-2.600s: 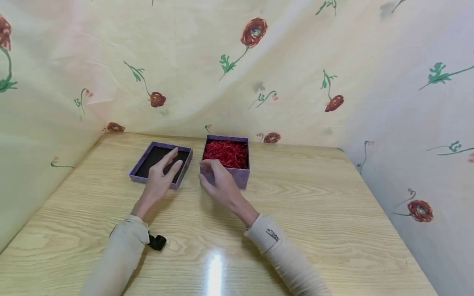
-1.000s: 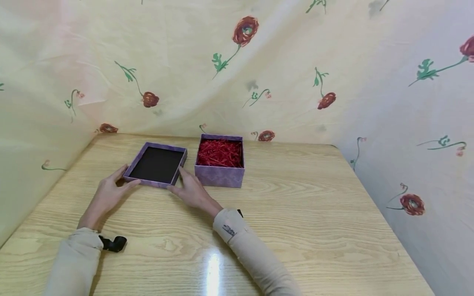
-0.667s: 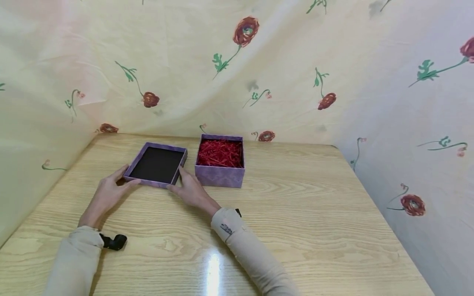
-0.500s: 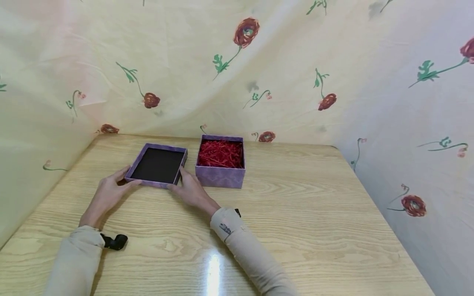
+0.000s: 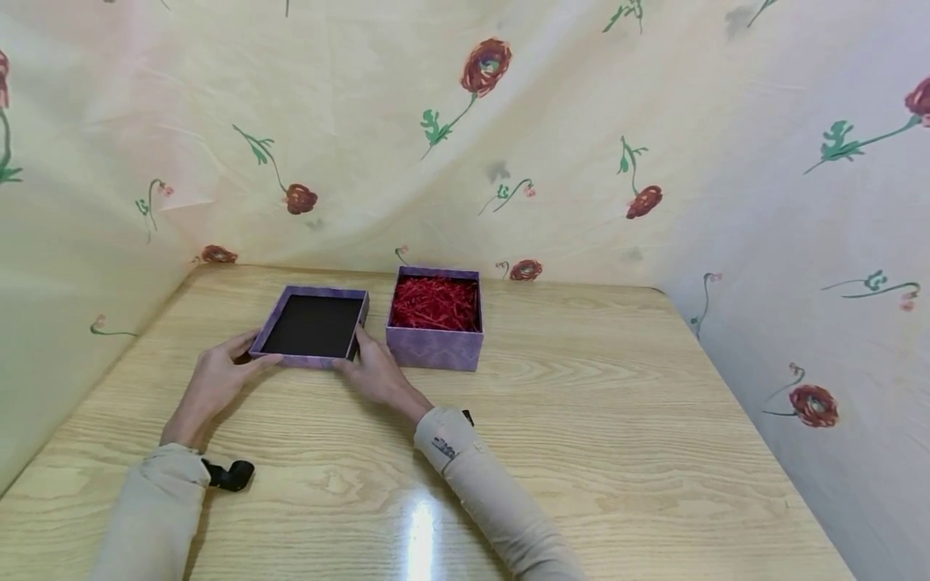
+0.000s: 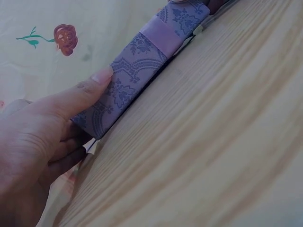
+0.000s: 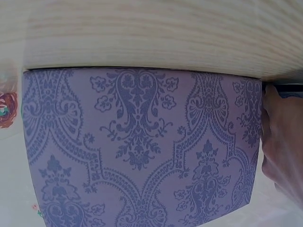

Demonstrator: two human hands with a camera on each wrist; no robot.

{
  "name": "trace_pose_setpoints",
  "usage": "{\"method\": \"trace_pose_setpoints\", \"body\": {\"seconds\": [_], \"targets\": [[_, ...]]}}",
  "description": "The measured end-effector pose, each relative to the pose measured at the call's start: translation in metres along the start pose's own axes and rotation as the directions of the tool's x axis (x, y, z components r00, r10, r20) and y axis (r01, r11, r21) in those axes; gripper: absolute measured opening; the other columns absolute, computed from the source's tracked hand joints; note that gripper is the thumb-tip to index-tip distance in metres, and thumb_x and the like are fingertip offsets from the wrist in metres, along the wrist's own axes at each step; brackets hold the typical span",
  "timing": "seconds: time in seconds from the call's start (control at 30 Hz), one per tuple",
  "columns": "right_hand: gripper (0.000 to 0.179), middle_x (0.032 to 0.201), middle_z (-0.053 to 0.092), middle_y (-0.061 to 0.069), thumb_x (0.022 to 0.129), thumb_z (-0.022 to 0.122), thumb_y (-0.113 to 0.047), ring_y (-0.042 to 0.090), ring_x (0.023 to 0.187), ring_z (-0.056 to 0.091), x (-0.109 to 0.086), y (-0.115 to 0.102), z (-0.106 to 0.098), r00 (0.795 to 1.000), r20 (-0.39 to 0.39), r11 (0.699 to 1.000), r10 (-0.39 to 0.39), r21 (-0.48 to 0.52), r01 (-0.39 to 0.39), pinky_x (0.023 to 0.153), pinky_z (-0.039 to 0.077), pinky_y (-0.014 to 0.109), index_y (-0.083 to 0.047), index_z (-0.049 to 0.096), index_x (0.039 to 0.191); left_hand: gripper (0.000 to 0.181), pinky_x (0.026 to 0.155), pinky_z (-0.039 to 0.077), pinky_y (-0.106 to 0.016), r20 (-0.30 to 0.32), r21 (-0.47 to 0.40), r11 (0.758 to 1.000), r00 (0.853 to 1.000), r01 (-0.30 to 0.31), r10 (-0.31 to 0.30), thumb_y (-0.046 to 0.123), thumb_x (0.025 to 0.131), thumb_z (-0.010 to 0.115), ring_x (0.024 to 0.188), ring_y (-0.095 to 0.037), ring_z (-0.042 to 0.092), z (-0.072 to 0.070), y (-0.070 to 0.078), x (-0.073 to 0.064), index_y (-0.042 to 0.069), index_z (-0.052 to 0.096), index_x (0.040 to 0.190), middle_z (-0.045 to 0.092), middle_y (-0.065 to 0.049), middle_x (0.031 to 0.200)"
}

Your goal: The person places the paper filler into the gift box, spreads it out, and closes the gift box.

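Note:
A shallow purple box lid [image 5: 312, 325] lies inside-up at the left of the table, its black inner face showing. My left hand [image 5: 218, 378] grips its near left corner; in the left wrist view the thumb presses the patterned front wall [image 6: 125, 78], crossed by a pale purple band. At the near right corner my right hand [image 5: 378, 375] holds the lid, thumb in front and fingers along the right side. Just right of that hand stands a deeper purple box [image 5: 433, 349] filled with red shredded paper [image 5: 436, 303]. The right wrist view shows its patterned side [image 7: 137, 142] close up.
The wooden table [image 5: 581, 452] reaches to a flowered cloth [image 5: 349, 161] hanging behind and at both sides. A narrow gap separates lid and box. A black wrist-camera piece [image 5: 232, 476] juts from the left sleeve.
Earlier the hands hovered over the lid and beside the box; both moved to the lid's near corners. Since then the lid has turned slightly, its front edge now squarer to me. The box stayed put.

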State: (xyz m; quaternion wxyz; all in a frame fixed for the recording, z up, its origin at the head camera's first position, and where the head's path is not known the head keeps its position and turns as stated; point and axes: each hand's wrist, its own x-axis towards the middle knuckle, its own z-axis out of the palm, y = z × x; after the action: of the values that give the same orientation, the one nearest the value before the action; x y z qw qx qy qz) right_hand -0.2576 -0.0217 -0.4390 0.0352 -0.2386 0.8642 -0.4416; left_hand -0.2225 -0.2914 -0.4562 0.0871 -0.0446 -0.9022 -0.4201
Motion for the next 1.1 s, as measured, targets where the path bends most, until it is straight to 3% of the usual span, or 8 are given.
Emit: {"method": "trace_pose_setpoints", "body": {"seconds": [0.37,0.6,0.8,1.1], "targets": [[0.075,0.16,0.04,0.014,0.105,0.064,-0.019,0.016,0.141,0.043,0.0,-0.002,-0.006,0.999,0.024,0.999,0.031,0.035,-0.032,0.114,0.038,0.034,-0.007,0.02,0.166,0.082,0.104,0.04,-0.065,-0.026,-0.037,0.999,0.999,0.018,-0.019,0.042,0.098,0.073,0.133,-0.05,0.049,0.002,0.008,-0.002,-0.007,0.04,0.155,0.049,-0.032,0.145],[0.076,0.155,0.047,0.014,0.105,0.065,-0.018,0.013,0.136,0.047,-0.001,-0.008,-0.01,1.0,-0.014,1.0,-0.001,0.031,0.001,0.111,0.042,0.035,-0.011,0.021,0.166,0.08,0.103,0.041,-0.064,-0.063,-0.078,0.997,0.998,0.006,-0.011,0.041,0.098,0.073,0.133,-0.05,0.049,-0.002,0.014,-0.004,-0.001,0.039,0.158,0.051,-0.027,0.146],[0.076,0.157,0.045,0.013,0.104,0.066,-0.02,0.014,0.137,0.045,-0.004,-0.014,-0.013,0.999,-0.038,0.999,-0.002,0.051,0.004,0.11,0.044,0.036,-0.011,0.023,0.166,0.077,0.108,0.034,-0.067,-0.124,-0.106,0.994,0.992,-0.012,-0.001,0.037,0.096,0.078,0.139,-0.051,0.042,-0.005,0.017,-0.006,0.0,0.045,0.155,0.055,-0.026,0.142],[0.074,0.156,0.045,0.017,0.105,0.064,-0.022,0.031,0.135,0.053,-0.007,-0.021,-0.021,0.999,-0.046,0.996,-0.003,0.091,0.007,0.106,0.048,0.038,-0.008,0.023,0.165,0.071,0.111,0.036,-0.06,-0.221,-0.14,0.989,0.975,-0.044,0.012,0.033,0.091,0.083,0.14,-0.041,0.044,-0.005,0.024,-0.005,0.006,0.055,0.15,0.06,-0.02,0.136]]}}
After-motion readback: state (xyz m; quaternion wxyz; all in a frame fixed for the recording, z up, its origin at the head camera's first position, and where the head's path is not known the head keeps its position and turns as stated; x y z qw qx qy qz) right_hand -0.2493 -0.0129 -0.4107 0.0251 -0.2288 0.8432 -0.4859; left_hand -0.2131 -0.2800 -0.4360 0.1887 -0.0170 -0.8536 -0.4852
